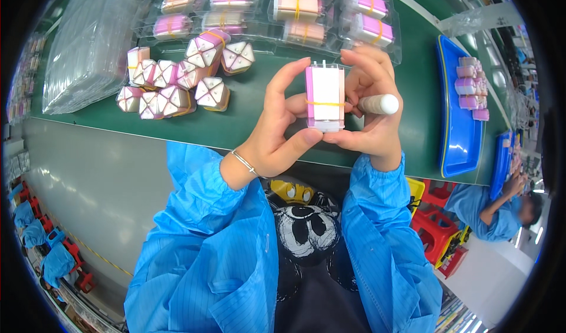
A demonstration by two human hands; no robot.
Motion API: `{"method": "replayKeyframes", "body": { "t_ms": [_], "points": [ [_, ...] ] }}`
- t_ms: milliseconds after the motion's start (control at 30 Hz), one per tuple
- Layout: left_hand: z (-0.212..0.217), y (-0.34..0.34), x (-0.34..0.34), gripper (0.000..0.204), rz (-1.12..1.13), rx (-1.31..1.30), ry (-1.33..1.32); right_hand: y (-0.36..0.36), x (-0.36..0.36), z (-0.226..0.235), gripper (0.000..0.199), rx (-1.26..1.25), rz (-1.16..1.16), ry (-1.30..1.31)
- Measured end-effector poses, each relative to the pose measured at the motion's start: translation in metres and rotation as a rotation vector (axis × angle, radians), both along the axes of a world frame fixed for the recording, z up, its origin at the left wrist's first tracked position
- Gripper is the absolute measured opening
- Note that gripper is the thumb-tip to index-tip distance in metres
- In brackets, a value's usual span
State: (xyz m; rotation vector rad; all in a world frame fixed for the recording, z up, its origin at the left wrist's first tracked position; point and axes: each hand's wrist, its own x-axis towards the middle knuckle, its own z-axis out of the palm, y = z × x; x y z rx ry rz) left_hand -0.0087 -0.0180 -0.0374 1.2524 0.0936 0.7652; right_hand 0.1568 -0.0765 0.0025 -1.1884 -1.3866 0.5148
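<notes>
Green belt surface (247, 121) spans the workbench, with a blue tray (454, 144) at right. Above its near edge, the left hand (277, 127) and right hand (368, 109) both clasp an upright white-and-pink banded block (325, 98); the right also grips a white marker (378, 104). Similar banded blocks (177, 82) lie far left.

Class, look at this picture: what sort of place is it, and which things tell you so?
Probably a factory assembly line: a long green bench, clear trays of banded pink packs, and a blue-coated co-worker seated further along.
</notes>
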Motion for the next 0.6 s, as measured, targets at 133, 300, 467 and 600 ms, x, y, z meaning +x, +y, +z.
{"method": "replayKeyframes", "body": {
  "t_ms": [133,300,467,600],
  "points": [
    [-0.002,0.001,0.000,0.085,0.054,0.059,0.018,-0.002,0.000,0.001,0.081,-0.033,0.030,0.094],
    [-0.008,0.002,-0.004,0.087,0.132,0.195,0.084,-0.003,0.004,-0.003,0.070,-0.053,0.070,0.188],
    [-0.002,0.003,-0.003,0.082,0.294,0.343,0.130,-0.004,0.005,-0.004,0.058,-0.109,0.092,0.315],
    [0.000,0.006,0.000,0.083,0.438,0.573,0.225,-0.001,0.010,0.002,0.060,-0.218,0.151,0.425]
  ]
}}
